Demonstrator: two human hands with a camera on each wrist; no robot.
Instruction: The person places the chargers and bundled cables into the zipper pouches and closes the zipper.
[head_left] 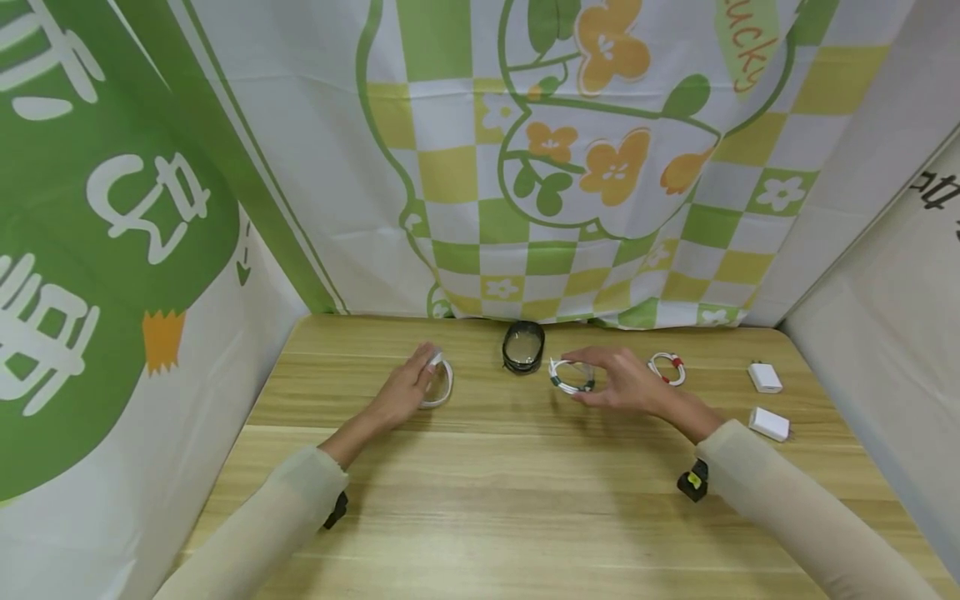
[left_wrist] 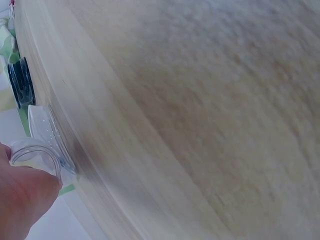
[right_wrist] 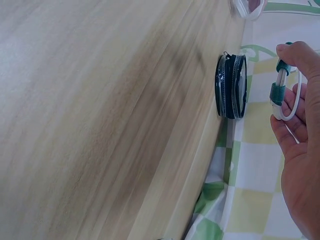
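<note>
My right hand [head_left: 622,379] pinches a coiled white cable [head_left: 558,382] with green ties, between thumb and fingers. The right wrist view shows this cable [right_wrist: 299,97] held up off the table. My left hand [head_left: 411,387] holds the edge of a clear round case with a white rim [head_left: 448,387]. In the left wrist view, a curved clear piece [left_wrist: 37,149] is pinched by the hand [left_wrist: 27,197], and the clear case [left_wrist: 45,125] stands against the tabletop; part of it is hidden. Between both hands lies a round black-rimmed clear zip case [head_left: 522,367].
Right of my right hand lies a coiled white cable with red ties [head_left: 677,367]. Two white plug chargers [head_left: 765,377] lie further right. The wooden table [head_left: 480,500] ends at a patterned curtain [head_left: 465,167] behind; cloth walls stand at both sides.
</note>
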